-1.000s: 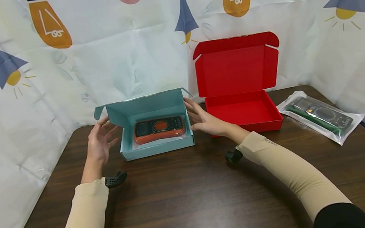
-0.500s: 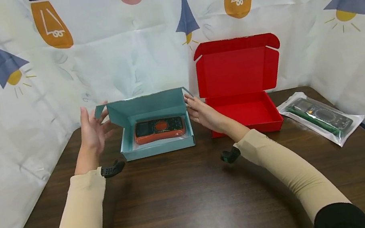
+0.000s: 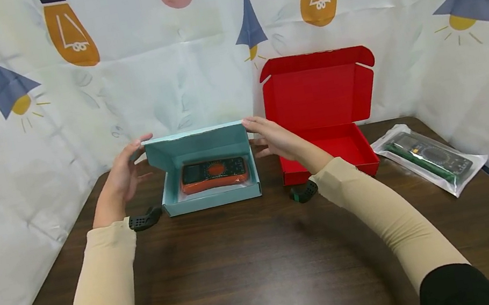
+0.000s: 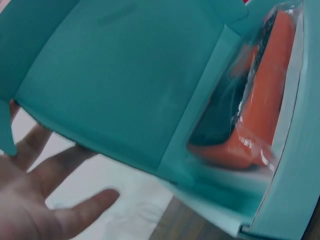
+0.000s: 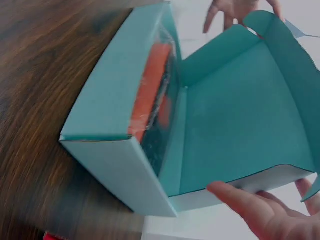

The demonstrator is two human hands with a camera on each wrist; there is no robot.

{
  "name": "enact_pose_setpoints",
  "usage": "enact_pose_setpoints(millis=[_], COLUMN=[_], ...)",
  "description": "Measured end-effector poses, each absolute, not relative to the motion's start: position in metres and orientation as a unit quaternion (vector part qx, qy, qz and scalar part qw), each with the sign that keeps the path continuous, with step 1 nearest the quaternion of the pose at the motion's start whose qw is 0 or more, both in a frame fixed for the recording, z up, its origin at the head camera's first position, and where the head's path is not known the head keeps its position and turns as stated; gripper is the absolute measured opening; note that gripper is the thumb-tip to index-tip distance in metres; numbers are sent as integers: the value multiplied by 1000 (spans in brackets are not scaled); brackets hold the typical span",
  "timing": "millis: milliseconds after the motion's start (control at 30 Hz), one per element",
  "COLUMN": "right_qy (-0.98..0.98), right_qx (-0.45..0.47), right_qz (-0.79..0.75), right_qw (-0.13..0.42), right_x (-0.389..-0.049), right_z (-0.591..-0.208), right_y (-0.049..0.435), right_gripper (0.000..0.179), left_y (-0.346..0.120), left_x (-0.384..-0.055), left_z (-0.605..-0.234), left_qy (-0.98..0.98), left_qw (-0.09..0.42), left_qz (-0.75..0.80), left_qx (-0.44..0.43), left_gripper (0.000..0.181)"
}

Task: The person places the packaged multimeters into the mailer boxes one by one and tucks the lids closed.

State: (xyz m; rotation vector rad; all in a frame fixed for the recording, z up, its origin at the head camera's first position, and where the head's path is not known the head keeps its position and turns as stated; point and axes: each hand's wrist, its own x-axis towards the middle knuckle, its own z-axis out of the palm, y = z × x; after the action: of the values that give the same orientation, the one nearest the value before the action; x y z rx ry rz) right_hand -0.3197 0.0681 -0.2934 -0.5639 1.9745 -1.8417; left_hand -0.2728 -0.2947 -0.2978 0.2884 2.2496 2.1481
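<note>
A light-blue cardboard box (image 3: 213,200) stands on the table with its lid (image 4: 120,75) raised and tilted forward. In it lies a multimeter (image 3: 214,175), orange and black with a round orange dial, in clear plastic. My left hand (image 3: 120,178) is at the lid's left side, fingers spread; in the left wrist view the fingertips pass behind the lid's edge. My right hand (image 3: 275,139) is at the lid's upper right corner. The right wrist view shows its thumb along the side flap (image 5: 240,187) and the other fingers extended near the lid's front flap (image 5: 295,90).
Right of the blue box stands an open red box (image 3: 319,90), its lid upright; the right forearm passes in front of its near left corner. A second multimeter (image 3: 429,155), dark with a green edge, lies in clear plastic at the table's right. A printed curtain (image 3: 191,74) hangs behind.
Both hands have moved up to the lid's upper corners, the left one also inward. The lid's front flap has tipped forward. The boxes and both multimeters have stayed in place.
</note>
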Motion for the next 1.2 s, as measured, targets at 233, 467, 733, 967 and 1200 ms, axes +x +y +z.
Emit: enact_pose_setpoints(millis=[233, 467, 733, 967, 1200], right_qy=[690, 703, 727, 719, 698], right_qx=[-216, -236, -249, -270, -287], right_qz=[-663, -644, -618, -621, -636], right_qw=[194, 185, 165, 157, 160], right_x=[-319, -322, -320, -313, -308], right_z=[-297, -307, -316, -324, -337], right_y=[71, 76, 80, 81, 80], right_gripper=[66, 66, 68, 68, 68], left_y=[-305, -315, -317, -317, -321], left_x=[-273, -274, -273, -273, -269], left_z=[-301, -312, -320, -326, -329], left_qy=[739, 751, 759, 749, 794], left_qw=[38, 23, 17, 17, 13], left_qz=[661, 643, 629, 634, 579], left_qx=[126, 146, 166, 192, 183], left_gripper=[52, 56, 53, 50, 52])
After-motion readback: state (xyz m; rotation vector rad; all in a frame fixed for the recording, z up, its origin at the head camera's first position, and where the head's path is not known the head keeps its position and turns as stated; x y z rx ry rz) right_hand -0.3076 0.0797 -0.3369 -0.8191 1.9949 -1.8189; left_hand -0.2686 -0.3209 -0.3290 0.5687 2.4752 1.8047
